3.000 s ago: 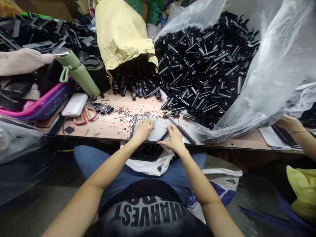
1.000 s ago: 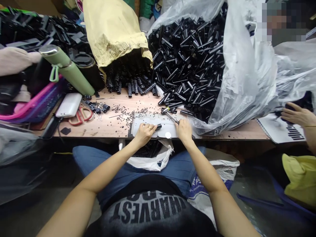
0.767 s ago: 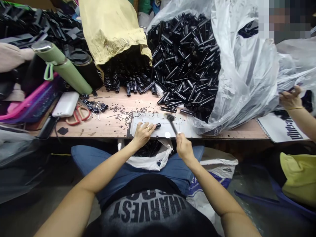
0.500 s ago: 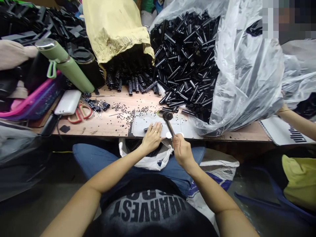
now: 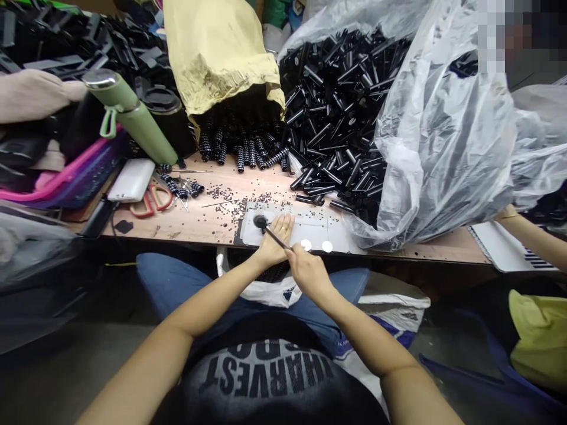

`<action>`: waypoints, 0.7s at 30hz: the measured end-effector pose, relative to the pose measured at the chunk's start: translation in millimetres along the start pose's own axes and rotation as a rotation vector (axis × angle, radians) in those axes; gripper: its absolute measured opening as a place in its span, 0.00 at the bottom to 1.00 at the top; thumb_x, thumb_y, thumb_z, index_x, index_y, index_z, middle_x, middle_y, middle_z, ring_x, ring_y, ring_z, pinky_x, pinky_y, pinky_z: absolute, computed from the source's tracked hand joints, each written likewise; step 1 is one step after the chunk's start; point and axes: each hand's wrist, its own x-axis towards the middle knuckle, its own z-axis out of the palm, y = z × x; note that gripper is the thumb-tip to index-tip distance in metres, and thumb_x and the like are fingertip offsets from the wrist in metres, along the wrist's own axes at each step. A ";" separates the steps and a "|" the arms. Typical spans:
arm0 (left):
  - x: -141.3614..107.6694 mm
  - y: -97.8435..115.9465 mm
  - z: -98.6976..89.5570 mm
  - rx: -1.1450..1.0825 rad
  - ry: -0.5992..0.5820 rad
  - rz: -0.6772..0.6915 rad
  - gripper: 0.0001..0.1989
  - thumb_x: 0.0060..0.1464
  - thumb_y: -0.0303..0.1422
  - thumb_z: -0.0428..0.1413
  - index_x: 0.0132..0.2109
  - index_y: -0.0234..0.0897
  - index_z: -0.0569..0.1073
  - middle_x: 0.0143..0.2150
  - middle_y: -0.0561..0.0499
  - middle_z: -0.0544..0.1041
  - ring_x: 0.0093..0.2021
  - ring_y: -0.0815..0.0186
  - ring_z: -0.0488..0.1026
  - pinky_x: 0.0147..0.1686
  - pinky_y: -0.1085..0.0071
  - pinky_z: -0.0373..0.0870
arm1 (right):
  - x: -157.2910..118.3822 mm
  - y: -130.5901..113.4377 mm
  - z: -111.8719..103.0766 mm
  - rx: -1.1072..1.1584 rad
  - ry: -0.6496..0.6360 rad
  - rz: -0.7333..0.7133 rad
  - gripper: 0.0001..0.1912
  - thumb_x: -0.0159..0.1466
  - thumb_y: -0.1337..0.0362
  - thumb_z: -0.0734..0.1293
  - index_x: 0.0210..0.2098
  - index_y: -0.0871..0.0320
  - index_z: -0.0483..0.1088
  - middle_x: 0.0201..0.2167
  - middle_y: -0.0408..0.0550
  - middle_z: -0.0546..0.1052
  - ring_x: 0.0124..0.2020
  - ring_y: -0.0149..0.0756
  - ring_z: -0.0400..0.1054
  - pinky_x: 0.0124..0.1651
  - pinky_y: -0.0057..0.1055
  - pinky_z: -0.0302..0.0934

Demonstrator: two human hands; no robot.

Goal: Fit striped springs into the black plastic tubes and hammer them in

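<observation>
The head of the hammer (image 5: 278, 238) is a dark blur, and the right hand (image 5: 310, 271) hides the end of its handle. I can't see what is under the left hand (image 5: 269, 252). Near 10 o'clock, the black bits (image 5: 221, 192) are too tiny to make out. At 3 o'clock, the clear bag (image 5: 460, 130) hides most of another person's hand. The top edge cuts off the paper bag (image 5: 217, 47) at 11 o'clock.

Pale wood-topped workbench (image 5: 199, 232); grey floor (image 5: 95, 351), dimly lit; blue chair (image 5: 481, 378) at right.
</observation>
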 end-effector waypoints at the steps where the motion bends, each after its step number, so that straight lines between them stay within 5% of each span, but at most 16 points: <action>1: 1.6 -0.7 0.2 -0.003 -0.003 -0.006 0.35 0.60 0.41 0.45 0.67 0.20 0.52 0.67 0.29 0.57 0.69 0.47 0.51 0.65 0.51 0.46 | 2.7 0.9 6.6 -0.066 -0.074 0.020 0.21 0.72 0.54 0.48 0.44 0.62 0.65 0.28 0.56 0.77 0.27 0.42 0.73 0.30 0.30 0.58; 3: 4.5 -1.3 -0.5 -0.031 0.004 -0.017 0.34 0.61 0.41 0.46 0.66 0.21 0.54 0.66 0.30 0.59 0.67 0.47 0.53 0.64 0.50 0.48 | 6.7 3.7 13.8 -0.105 -0.137 0.030 0.20 0.72 0.55 0.49 0.47 0.62 0.64 0.29 0.54 0.78 0.28 0.43 0.74 0.31 0.30 0.58; 6: 4.4 1.8 -6.8 -0.105 0.030 -0.068 0.24 0.62 0.33 0.44 0.62 0.26 0.63 0.58 0.32 0.70 0.61 0.50 0.64 0.58 0.51 0.59 | 11.0 11.0 5.2 0.014 -0.015 0.024 0.22 0.73 0.55 0.45 0.42 0.57 0.65 0.28 0.49 0.77 0.28 0.39 0.73 0.31 0.28 0.57; 8: 1.1 3.8 -14.6 -0.161 -0.007 -0.104 0.18 0.60 0.28 0.44 0.53 0.29 0.71 0.47 0.34 0.75 0.51 0.52 0.71 0.50 0.55 0.67 | 15.8 19.7 -6.6 0.065 0.080 0.053 0.23 0.73 0.54 0.44 0.37 0.56 0.64 0.26 0.47 0.75 0.26 0.38 0.71 0.30 0.28 0.55; 11: 4.6 -11.4 -30.7 -0.350 -0.124 -0.127 0.11 0.59 0.34 0.50 0.39 0.35 0.76 0.34 0.40 0.76 0.38 0.55 0.73 0.41 0.61 0.70 | 26.3 40.2 -15.2 0.019 0.123 0.098 0.22 0.72 0.53 0.46 0.37 0.56 0.65 0.25 0.47 0.75 0.26 0.39 0.70 0.30 0.29 0.53; 13: 23.4 -43.5 -44.1 -0.475 -0.096 -0.275 0.12 0.58 0.39 0.53 0.35 0.35 0.75 0.31 0.42 0.75 0.35 0.55 0.72 0.40 0.61 0.70 | 32.5 54.9 -10.5 -0.064 0.102 0.131 0.20 0.72 0.53 0.49 0.37 0.56 0.65 0.27 0.48 0.76 0.27 0.40 0.71 0.30 0.30 0.53; 14: 38.4 -65.7 -51.0 -0.477 0.016 -0.430 0.13 0.60 0.38 0.50 0.37 0.33 0.75 0.33 0.40 0.75 0.36 0.54 0.72 0.40 0.59 0.69 | 34.9 61.0 -6.0 -0.108 0.088 0.151 0.19 0.72 0.52 0.50 0.38 0.55 0.66 0.28 0.48 0.76 0.28 0.41 0.71 0.31 0.30 0.53; 17: 94.6 -140.2 -67.0 -0.255 0.267 -0.737 0.20 0.61 0.35 0.47 0.53 0.23 0.68 0.49 0.27 0.71 0.49 0.46 0.69 0.47 0.54 0.65 | 43.0 71.8 7.4 -0.184 0.066 0.143 0.18 0.71 0.52 0.54 0.38 0.56 0.67 0.33 0.50 0.77 0.34 0.41 0.71 0.35 0.31 0.57; 21: 150.2 -204.5 -67.9 -0.182 0.210 -0.799 0.27 0.59 0.30 0.48 0.64 0.23 0.56 0.57 0.23 0.65 0.56 0.44 0.65 0.53 0.51 0.59 | 80.2 77.3 0.1 -0.166 0.204 -0.021 0.14 0.69 0.56 0.58 0.43 0.58 0.69 0.44 0.55 0.75 0.48 0.45 0.66 0.49 0.36 0.60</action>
